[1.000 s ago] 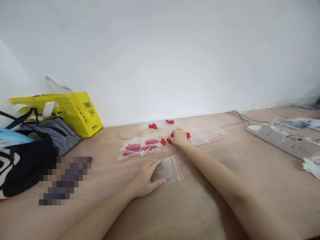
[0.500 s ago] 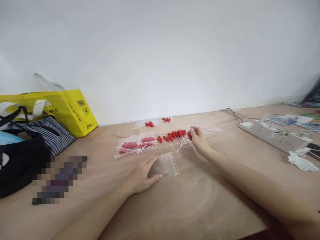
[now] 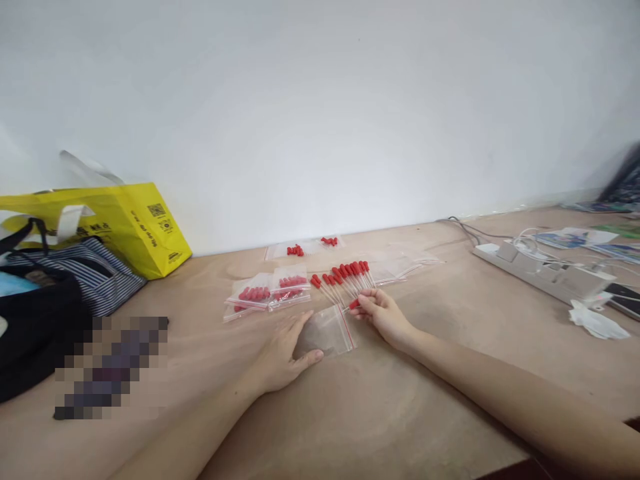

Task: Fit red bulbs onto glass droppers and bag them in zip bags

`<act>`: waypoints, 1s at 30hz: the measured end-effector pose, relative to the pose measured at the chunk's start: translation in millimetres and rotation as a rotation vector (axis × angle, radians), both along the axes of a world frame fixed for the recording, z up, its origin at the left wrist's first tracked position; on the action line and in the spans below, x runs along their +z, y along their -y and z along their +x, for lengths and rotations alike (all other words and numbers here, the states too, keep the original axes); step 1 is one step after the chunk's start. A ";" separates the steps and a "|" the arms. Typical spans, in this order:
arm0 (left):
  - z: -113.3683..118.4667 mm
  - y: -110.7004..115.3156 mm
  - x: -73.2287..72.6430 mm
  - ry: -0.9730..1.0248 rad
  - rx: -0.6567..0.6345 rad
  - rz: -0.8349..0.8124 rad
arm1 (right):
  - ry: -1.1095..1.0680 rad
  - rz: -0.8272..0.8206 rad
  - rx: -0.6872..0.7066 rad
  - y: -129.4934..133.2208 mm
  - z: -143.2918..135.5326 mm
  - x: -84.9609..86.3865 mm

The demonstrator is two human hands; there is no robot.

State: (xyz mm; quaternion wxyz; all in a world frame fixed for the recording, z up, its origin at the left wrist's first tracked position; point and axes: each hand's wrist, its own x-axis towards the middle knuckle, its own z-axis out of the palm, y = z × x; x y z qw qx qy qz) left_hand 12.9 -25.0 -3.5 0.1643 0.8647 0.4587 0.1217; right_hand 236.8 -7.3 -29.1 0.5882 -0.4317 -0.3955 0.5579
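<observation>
My left hand [image 3: 284, 353] lies spread over the left end of a clear zip bag [image 3: 325, 331], its thumb and fingers apart along the bag's two edges. The bag lies flat, with its red-lined end to the right. Between the thumb and fingers of my right hand [image 3: 380, 317] is a dropper [image 3: 354, 305] with a red bulb. Its thin clear tube points left, at the bag's red-lined end; whether the tip is inside, I cannot tell. Several more red-bulbed droppers [image 3: 345, 273] lie in a fanned row just beyond, bulbs away from me.
Zip bags holding red-bulbed droppers [image 3: 254, 293] lie left of the row, and more red bulbs [image 3: 295, 251] lie by the wall. Flat clear bags [image 3: 400, 264] are behind my right hand. A power strip [image 3: 540, 270] stands right, a yellow bag [image 3: 145, 227] and a black bag [image 3: 45, 333] left.
My right hand has moved from the right end of the dropper row toward me and left, bringing a dropper to the bag's red-lined end. The left hand keeps its place on the bag.
</observation>
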 end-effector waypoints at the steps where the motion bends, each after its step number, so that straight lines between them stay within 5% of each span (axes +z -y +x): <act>1: -0.4 -0.1 -0.9 0.013 0.004 -0.010 | 0.033 0.001 0.077 2.4 -1.4 0.2; 11: 2.8 -3.9 -3.0 0.048 -0.073 -0.005 | 0.420 0.138 0.501 0.0 -1.9 3.6; 21: 0.7 -1.4 5.3 0.111 -0.163 0.189 | 0.504 0.140 0.526 -1.6 16.9 -1.3; 30: -19.7 2.6 2.6 0.042 -0.170 0.060 | 0.509 0.252 0.573 -0.7 10.9 0.9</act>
